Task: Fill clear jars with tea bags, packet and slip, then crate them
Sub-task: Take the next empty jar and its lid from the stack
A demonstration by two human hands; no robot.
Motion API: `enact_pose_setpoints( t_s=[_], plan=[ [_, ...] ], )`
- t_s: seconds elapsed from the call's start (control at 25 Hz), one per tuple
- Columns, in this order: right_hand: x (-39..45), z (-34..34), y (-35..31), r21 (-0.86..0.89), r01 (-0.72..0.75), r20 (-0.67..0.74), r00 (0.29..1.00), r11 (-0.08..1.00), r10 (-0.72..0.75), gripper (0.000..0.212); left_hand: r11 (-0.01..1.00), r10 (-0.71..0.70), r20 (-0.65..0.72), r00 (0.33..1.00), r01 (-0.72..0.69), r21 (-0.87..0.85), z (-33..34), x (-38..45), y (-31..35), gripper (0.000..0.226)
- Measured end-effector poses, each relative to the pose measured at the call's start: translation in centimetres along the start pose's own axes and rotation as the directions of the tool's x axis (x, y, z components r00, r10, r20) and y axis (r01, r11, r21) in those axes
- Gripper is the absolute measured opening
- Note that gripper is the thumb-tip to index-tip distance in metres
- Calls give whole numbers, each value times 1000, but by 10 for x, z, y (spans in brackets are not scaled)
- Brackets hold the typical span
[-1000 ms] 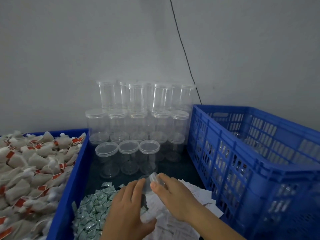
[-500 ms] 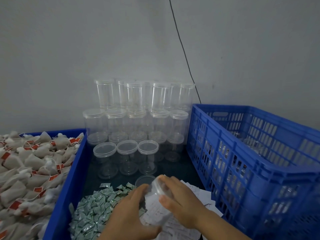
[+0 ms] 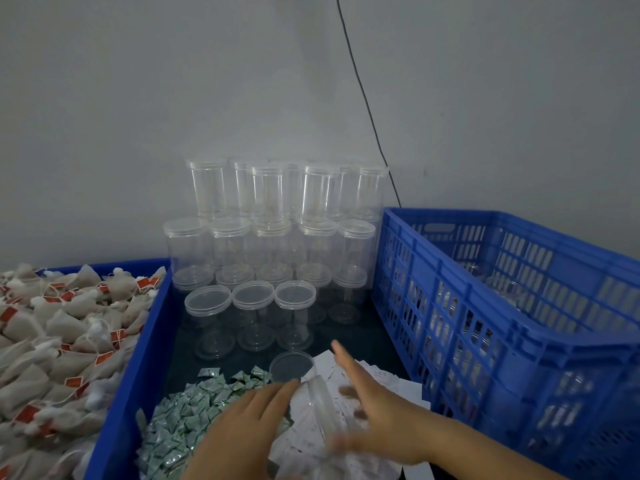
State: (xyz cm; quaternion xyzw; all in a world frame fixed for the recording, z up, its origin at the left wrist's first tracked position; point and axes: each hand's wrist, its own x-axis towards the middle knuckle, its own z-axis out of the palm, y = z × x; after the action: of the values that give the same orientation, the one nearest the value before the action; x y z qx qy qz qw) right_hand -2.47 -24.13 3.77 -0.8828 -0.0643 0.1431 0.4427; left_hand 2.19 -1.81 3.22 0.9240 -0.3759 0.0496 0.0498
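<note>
A clear plastic jar [image 3: 320, 407] lies tilted between both hands, low in the middle of the view, over a heap of white paper slips [image 3: 353, 379]. The left hand [image 3: 242, 431] rests against the jar's left side with its fingers reaching forward and loosely bent; whether that grip closes round the jar cannot be told, since the jar's lower part is blurred and hidden. The right hand [image 3: 377, 410] is held with fingers straight and spread, its palm beside the jar's right side, an open grip. A loose clear round lid [image 3: 291, 366] lies flat just beyond the jar, touching the slips. To the left of the slips sits a pile of small green-and-silver foil packets [image 3: 187, 410]. Behind, rows of empty clear lidded jars [image 3: 273, 244] stand stacked in tiers against the grey wall [image 3: 173, 98], all on a dark surface inside a blue tray wall [image 3: 138, 358]. On the far left, a blue bin holds beige tea bags with red tags [image 3: 59, 334]. On the right stands a blue slotted plastic crate [image 3: 502, 341]; clear jars show dimly inside it. A black cable [image 3: 363, 95] runs down the wall.
</note>
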Motion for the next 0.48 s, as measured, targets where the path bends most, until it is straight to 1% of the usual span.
enact_pose_setpoints(
  t_s=[0.04, 0.08, 0.12, 0.16, 0.2, 0.24, 0.28, 0.32, 0.36, 0.4, 0.44, 0.48],
  plan=[
    [4, 0, -4, 255, -191, -6, 980, 948, 199, 118, 996, 32, -124, 992, -20, 90, 0, -2, 1, 93],
    [7, 0, -9, 464, -351, 91, 932, 814, 350, 121, 988, 98, -250, 963, -63, 143, 5, -3, 5, 69],
    [10, 0, -11, 560, -448, 212, 890, 697, 403, 122, 984, 134, -326, 936, -86, 158, 8, -3, 9, 48],
    [12, 1, -12, 576, -500, 304, 865, 647, 399, 122, 985, 139, -329, 934, -96, 145, 11, -4, 10, 53],
    [14, 3, -12, 566, -514, 349, 857, 644, 378, 120, 983, 145, -360, 922, -93, 159, 21, -2, 8, 63],
    [15, 5, -12, 552, -508, 348, 861, 662, 370, 113, 984, 126, -390, 912, -64, 169, 23, -2, 9, 67],
    [16, 5, -12, 529, -494, 320, 869, 690, 377, 103, 982, 131, -433, 892, -58, 179, 29, -3, 7, 69],
    [17, 5, -12, 491, -457, 276, 889, 741, 366, 91, 987, 119, -434, 893, -60, 147, 28, -4, 7, 69],
    [17, 4, -11, 443, -378, 213, 925, 813, 314, 77, 986, 130, -453, 882, -69, 149, 32, -4, 4, 70],
    [17, 2, -10, 358, -280, 165, 958, 891, 235, 65, 986, 131, -454, 881, -68, 153, 32, -4, 1, 69],
    [16, 0, -10, 234, -187, 139, 978, 954, 157, 62, 984, 148, -470, 870, -80, 161, 34, -5, -2, 65],
    [14, -2, -10, 89, -99, 129, 988, 991, 87, 68, 984, 159, -456, 876, -102, 148, 34, -6, -4, 60]
  ],
)
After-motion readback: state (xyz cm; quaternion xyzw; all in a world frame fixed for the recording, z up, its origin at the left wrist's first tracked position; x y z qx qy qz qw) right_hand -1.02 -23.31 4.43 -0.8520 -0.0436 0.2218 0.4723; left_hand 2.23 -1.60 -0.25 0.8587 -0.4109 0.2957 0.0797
